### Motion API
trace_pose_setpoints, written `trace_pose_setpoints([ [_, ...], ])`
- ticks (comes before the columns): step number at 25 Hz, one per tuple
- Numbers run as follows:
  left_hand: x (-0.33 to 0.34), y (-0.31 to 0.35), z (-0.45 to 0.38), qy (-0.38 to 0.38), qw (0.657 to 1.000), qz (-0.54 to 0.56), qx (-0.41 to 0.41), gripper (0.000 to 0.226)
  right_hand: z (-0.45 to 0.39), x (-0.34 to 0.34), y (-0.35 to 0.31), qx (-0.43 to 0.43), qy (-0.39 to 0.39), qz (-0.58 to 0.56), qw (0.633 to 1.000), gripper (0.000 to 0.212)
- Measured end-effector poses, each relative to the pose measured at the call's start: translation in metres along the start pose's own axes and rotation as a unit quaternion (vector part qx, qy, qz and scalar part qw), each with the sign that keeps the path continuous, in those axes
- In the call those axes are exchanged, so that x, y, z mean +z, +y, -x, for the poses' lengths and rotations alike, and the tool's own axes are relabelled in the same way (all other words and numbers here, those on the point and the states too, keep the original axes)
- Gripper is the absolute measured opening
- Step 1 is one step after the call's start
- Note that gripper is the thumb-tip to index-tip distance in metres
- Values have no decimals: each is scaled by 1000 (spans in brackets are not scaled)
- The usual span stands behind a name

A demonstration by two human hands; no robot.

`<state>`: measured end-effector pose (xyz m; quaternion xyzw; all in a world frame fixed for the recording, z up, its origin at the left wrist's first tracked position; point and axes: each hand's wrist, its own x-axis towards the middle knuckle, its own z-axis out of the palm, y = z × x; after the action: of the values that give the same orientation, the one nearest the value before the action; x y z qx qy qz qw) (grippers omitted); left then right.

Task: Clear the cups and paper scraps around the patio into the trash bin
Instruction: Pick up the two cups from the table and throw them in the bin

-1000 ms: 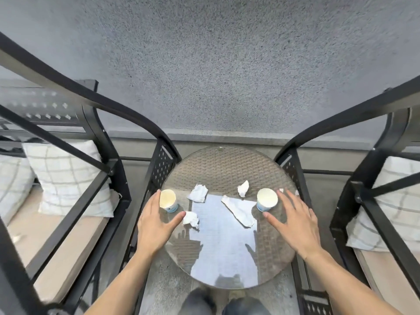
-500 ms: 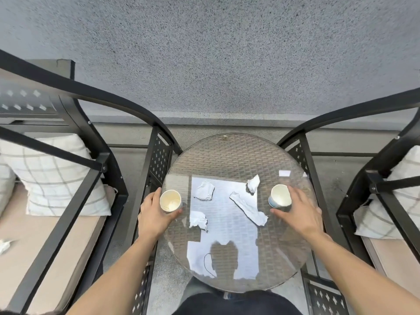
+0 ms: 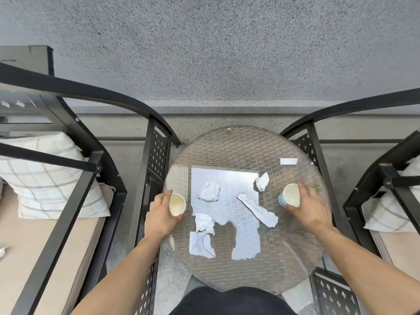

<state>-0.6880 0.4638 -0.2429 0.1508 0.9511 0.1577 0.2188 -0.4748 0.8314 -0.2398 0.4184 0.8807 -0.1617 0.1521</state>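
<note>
Two small paper cups stand on the round glass-topped wicker table (image 3: pixel 245 146). My left hand (image 3: pixel 160 215) curls around the left cup (image 3: pixel 177 204) at the table's left edge. My right hand (image 3: pixel 310 209) wraps the blue-patterned right cup (image 3: pixel 289 195), which tilts toward the middle. Between the cups lie several crumpled white paper scraps: one (image 3: pixel 210 190) at centre left, one (image 3: pixel 204 222) below it, a long twisted strip (image 3: pixel 258 209), and a small ball (image 3: pixel 262 181). A flat white slip (image 3: pixel 288 161) lies farther back on the right.
Black metal patio chairs flank the table, the left chair (image 3: pixel 75 164) and the right chair (image 3: pixel 372 169), each with a plaid cushion. A paper scrap (image 3: pixel 1 251) lies on the left chair's seat. A grey stucco wall (image 3: pixel 216 53) stands behind. No trash bin is in view.
Both hands went from flat and open beside the cups to closed around them. The right cup has tipped toward the table's middle. The camera has tilted further down over the table.
</note>
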Motion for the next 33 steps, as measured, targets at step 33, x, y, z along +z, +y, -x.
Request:
trace_pose_setpoints([
  [33, -11, 13, 246, 355, 921, 114, -115, 79, 101, -49, -138, -501, -3, -95, 860, 78],
])
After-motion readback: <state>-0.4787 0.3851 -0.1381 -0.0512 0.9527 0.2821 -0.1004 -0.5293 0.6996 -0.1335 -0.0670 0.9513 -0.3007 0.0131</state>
